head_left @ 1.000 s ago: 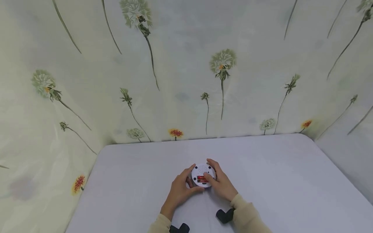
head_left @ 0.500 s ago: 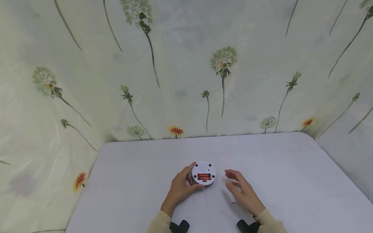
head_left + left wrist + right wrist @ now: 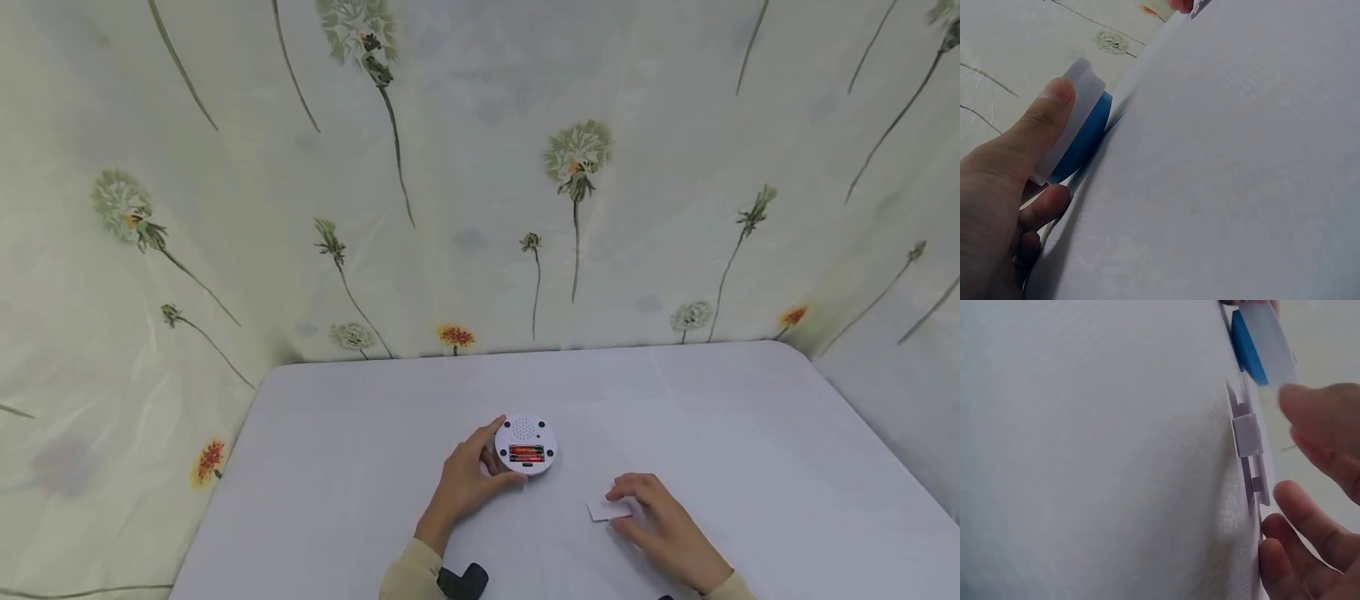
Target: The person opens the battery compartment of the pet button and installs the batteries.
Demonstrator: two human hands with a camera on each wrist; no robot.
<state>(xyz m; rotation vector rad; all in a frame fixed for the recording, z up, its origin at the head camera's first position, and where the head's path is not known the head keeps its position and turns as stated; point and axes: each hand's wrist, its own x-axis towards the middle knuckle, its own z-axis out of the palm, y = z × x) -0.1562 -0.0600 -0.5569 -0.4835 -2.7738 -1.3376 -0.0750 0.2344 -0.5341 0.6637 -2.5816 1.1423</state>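
Observation:
In the head view a round white device (image 3: 512, 431) lies with its speaker holes and small dark feet upward, its battery compartment uncovered and two red batteries (image 3: 527, 453) inside. My left hand (image 3: 465, 493) grips its left side, thumb at the near rim and fingers round the far edge. From the left wrist view, the device's lower part shows blue (image 3: 1088, 139). To the right, a small white battery cover (image 3: 603, 508) with a clip tab lies by my right hand (image 3: 663, 529). That hand's thumb and fingers are spread around the cover, fingertips close to its edge.
A white cloth covers the table (image 3: 360, 433). Behind it and at the sides hangs a pale curtain (image 3: 465, 167) printed with dandelions. A black wrist mount (image 3: 462, 581) sits at my left sleeve.
My right hand has left the device and moved right and nearer to me, over to the battery cover. My left hand keeps its hold on the device.

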